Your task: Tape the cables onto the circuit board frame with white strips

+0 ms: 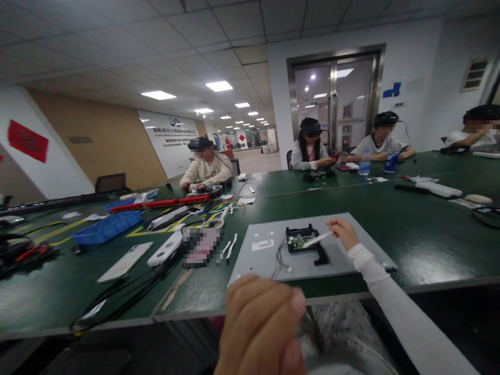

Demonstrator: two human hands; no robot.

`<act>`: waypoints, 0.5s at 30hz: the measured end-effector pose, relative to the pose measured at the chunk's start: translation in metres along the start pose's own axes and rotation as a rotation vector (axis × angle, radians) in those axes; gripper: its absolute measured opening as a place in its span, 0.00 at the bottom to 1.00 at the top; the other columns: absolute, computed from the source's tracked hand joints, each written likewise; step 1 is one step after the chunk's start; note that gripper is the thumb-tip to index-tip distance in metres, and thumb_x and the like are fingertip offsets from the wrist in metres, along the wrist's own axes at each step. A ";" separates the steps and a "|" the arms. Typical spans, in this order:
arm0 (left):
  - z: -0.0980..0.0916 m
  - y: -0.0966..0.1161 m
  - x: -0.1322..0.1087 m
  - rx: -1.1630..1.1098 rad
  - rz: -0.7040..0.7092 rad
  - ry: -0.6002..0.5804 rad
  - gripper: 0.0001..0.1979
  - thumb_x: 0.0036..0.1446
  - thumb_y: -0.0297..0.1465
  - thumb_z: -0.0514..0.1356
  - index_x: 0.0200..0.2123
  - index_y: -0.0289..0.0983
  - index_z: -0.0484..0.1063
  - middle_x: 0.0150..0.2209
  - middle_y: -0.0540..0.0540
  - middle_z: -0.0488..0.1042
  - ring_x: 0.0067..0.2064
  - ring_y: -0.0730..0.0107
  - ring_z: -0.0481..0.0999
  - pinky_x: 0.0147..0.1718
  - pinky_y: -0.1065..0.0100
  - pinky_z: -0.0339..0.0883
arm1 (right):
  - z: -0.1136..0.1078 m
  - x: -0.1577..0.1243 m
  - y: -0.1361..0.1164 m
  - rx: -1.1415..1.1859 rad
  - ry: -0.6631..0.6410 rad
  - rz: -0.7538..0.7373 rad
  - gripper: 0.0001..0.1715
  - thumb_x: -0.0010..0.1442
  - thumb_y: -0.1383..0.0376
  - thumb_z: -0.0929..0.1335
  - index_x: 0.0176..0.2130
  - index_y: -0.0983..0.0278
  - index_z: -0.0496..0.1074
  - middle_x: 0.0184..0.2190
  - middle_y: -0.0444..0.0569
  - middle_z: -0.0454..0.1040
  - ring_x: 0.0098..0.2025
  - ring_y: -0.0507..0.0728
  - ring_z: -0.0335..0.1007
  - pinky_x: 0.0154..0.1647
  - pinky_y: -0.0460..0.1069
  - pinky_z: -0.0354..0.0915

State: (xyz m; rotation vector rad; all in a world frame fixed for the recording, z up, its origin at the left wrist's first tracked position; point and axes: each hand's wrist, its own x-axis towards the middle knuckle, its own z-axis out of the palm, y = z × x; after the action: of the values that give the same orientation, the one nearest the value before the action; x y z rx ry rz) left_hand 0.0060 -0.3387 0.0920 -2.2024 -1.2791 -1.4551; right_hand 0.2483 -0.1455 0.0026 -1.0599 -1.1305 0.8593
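Observation:
My right hand [344, 234] pinches the end of a thin white strip [318, 239]. The strip's other end reaches a small green circuit board [297, 241], which sits in a black plastic bracket [321, 255]. Under the bracket lies a grey flat panel [253, 263] with white labels, and a thin grey cable [279, 255] with a white connector trails across it. Close to the camera, my left hand [261, 328] is raised in front of the table edge, its fingers curled closed. What it holds, if anything, is hidden.
Left of the panel are a phone [203, 246], white strips [230, 246], a white device [166, 250], a white phone [125, 262] and a blue tray [107, 227]. Black cables [128, 291] hang over the green table's [422, 255] front edge. Several people sit across it.

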 end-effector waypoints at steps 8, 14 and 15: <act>0.111 -0.035 0.022 -0.043 0.014 -0.166 0.11 0.54 0.27 0.49 0.38 0.38 0.67 0.37 0.44 0.70 0.42 0.65 0.68 0.41 0.60 0.63 | 0.001 -0.021 0.004 -0.075 0.020 0.005 0.11 0.41 0.64 0.62 0.27 0.66 0.68 0.18 0.41 0.64 0.20 0.49 0.55 0.21 0.44 0.53; 0.134 -0.054 0.006 -0.004 -0.025 -0.337 0.16 0.52 0.26 0.49 0.45 0.40 0.64 0.44 0.44 0.66 0.47 0.63 0.64 0.45 0.57 0.60 | 0.003 -0.027 0.004 -0.155 0.064 -0.040 0.10 0.41 0.64 0.62 0.27 0.64 0.68 0.18 0.41 0.65 0.21 0.50 0.58 0.22 0.45 0.54; 0.135 -0.055 0.006 -0.008 -0.022 -0.363 0.16 0.52 0.25 0.50 0.45 0.40 0.64 0.45 0.44 0.65 0.47 0.63 0.63 0.46 0.56 0.60 | 0.003 -0.028 0.003 -0.167 0.070 -0.044 0.10 0.41 0.64 0.62 0.26 0.64 0.68 0.17 0.41 0.65 0.21 0.50 0.58 0.22 0.45 0.54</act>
State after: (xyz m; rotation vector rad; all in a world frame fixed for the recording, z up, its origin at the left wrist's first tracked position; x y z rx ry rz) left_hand 0.0526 -0.2240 0.0156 -2.5490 -1.4039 -1.0990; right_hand 0.2393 -0.1700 -0.0075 -1.1890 -1.1775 0.6969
